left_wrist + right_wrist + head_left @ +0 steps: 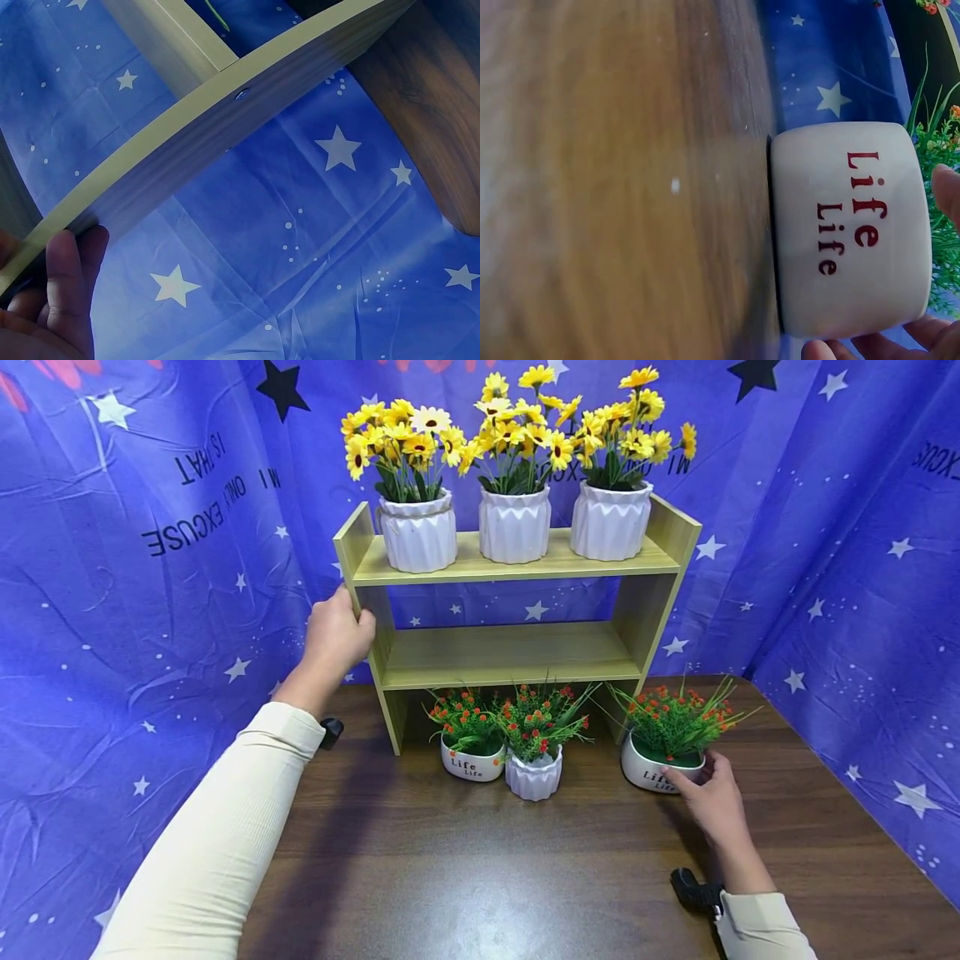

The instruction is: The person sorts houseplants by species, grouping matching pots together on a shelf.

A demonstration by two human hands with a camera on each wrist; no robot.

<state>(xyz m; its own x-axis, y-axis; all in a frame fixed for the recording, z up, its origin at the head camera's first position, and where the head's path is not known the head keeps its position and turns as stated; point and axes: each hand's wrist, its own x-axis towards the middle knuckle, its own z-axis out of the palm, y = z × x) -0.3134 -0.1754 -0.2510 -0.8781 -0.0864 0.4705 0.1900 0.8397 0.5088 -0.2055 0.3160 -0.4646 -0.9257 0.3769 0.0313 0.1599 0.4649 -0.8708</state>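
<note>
My left hand (pixel 337 631) grips the left side panel of a light wooden shelf (pixel 510 653), its thumb toward the inside. In the left wrist view, fingers (pixel 66 277) lie along that panel's outer face. On the right, my right hand (pixel 712 797) holds a white oval pot (pixel 649 770) marked "Life" with small red flowers and grass, thumb at the front rim and fingers around its right side. In the right wrist view this pot (pixel 851 232) rests on the table, with fingertips (pixel 821 349) at its side.
Three white pots (pixel 513 527) of yellow flowers stand on the shelf's top board. Before the lower shelf opening are another "Life" pot (pixel 471 765) and a fluted white pot (pixel 533 777), both with red flowers. A brown table (pixel 480 877) lies beneath; blue star-patterned cloth (pixel 847 568) hangs around.
</note>
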